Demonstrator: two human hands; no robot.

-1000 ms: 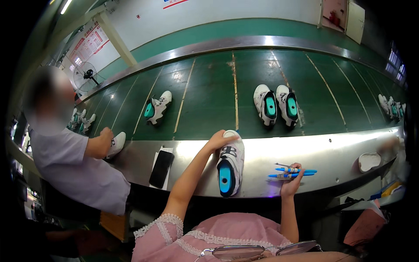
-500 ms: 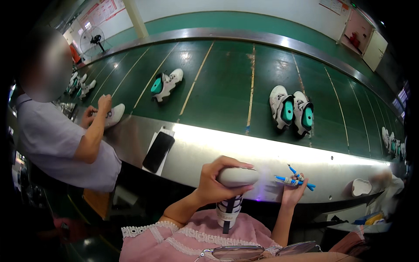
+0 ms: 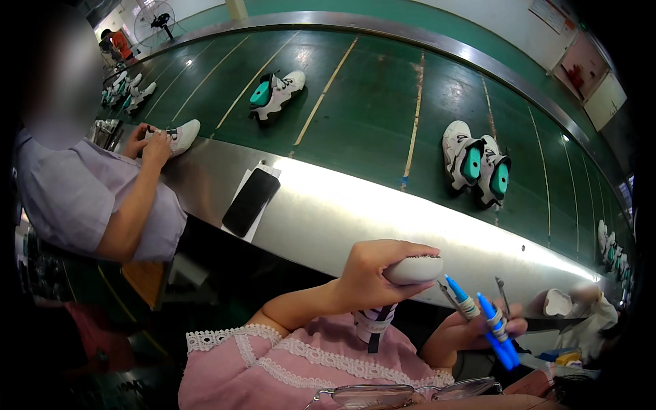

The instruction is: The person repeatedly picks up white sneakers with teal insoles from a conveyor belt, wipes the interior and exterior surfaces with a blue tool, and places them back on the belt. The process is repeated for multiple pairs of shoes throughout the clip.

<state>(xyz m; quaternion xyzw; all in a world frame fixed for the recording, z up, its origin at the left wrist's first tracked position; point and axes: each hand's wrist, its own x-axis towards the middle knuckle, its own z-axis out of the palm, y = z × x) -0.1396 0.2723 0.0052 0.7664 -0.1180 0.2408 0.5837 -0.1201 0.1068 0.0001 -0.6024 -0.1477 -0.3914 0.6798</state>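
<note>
My left hand (image 3: 365, 277) is wrapped round the toe of a pale grey-white shoe (image 3: 414, 270), close in front of my chest. Below that hand the shoe's dark laces and striped upper (image 3: 374, 322) show in part. Just right of the toe, my right hand (image 3: 468, 335) is closed round a bundle of blue pens (image 3: 493, 321) wrapped with pale bands, together with thin metal-tipped tools (image 3: 503, 295). The pen tips point up, near the shoe but apart from it. Blur hides some of the right fingers.
A metal ledge (image 3: 328, 205) borders a green conveyor belt (image 3: 355, 123). On the belt stand a pair of white shoes (image 3: 459, 154) and a single shoe (image 3: 277, 99). A black phone (image 3: 251, 203) rests on paper. At left a co-worker (image 3: 75, 205) handles a white shoe (image 3: 184, 135).
The pens and tools have swung from pointing left to pointing up, and my right hand is lower and further right. My left hand has shifted right with the shoe. The whole view has shifted.
</note>
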